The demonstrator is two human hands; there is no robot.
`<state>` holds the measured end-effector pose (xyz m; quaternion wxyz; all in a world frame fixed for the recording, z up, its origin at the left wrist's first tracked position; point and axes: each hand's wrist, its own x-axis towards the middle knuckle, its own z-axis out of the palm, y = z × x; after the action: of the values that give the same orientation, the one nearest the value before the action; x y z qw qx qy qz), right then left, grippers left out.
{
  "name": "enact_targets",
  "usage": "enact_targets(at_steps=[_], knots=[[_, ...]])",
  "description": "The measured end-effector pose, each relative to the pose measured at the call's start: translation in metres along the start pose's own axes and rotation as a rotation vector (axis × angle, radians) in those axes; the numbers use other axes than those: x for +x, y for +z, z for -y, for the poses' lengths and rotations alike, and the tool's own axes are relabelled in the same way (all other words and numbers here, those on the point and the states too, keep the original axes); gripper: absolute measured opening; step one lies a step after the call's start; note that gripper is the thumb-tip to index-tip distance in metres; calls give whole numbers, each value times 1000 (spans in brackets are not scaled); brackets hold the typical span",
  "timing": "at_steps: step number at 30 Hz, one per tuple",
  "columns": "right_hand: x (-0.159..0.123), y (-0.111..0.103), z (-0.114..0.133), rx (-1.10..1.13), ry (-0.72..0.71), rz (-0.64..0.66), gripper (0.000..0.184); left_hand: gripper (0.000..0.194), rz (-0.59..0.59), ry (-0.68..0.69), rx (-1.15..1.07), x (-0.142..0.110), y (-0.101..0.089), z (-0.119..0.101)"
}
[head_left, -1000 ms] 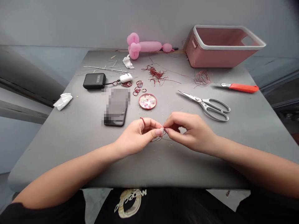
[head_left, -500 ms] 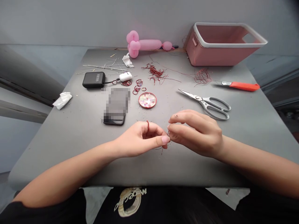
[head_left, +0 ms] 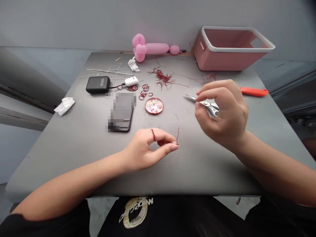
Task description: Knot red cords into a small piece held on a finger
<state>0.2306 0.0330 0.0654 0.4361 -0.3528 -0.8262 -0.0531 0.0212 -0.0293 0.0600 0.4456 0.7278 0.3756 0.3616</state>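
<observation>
My left hand (head_left: 150, 148) is closed in a pinch over the middle of the table. Between its thumb and index finger is a short red thread (head_left: 178, 133) with its end sticking up, and a small pale bead (head_left: 175, 143) shows at the fingertips. A red thread ring (head_left: 153, 135) circles the index finger. Raised to the right, my right hand (head_left: 223, 115) has its fingers curled and the thumb close to the index fingertip. Anything held there is too small to make out. Scissors (head_left: 207, 104) lie behind that hand, their handles mostly hidden.
A red-rimmed dish of beads (head_left: 154, 106), several thread rings (head_left: 142, 95) and a phone (head_left: 122, 113) lie ahead. Further back are thread scraps (head_left: 163, 76), a power bank (head_left: 98, 84), a balloon figure (head_left: 155, 48), a pink basket (head_left: 229, 61) and an orange-handled cutter (head_left: 254, 91).
My right hand has moved away from the left, up and to the right, over the scissors. My left hand stays nearly in place, and the thread end now stands upright from its fingertips.
</observation>
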Motion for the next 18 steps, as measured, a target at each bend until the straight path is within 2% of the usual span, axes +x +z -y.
enact_targets(at_steps=[2,3,5,7,8,10,15,18], knots=[[0,-5,12,163,-31,-64,16,5,-149,236,246,-1,0,4],[-1,-7,18,255,2,-40,12,3,-201,329,346,-1,0,6],[-2,-11,30,437,147,209,6,5,-272,463,508,-1,0,10],[-3,-12,38,589,288,432,2,5,-302,541,642,-2,0,13],[-4,-12,40,645,336,492,2,4,-304,554,695,-2,0,14],[-6,-10,40,702,347,507,3,2,-288,528,767,-3,1,14],[-13,-2,36,642,98,371,15,13,-247,328,832,-5,2,13],[-17,1,35,657,69,289,18,16,-258,276,743,-4,-1,11]])
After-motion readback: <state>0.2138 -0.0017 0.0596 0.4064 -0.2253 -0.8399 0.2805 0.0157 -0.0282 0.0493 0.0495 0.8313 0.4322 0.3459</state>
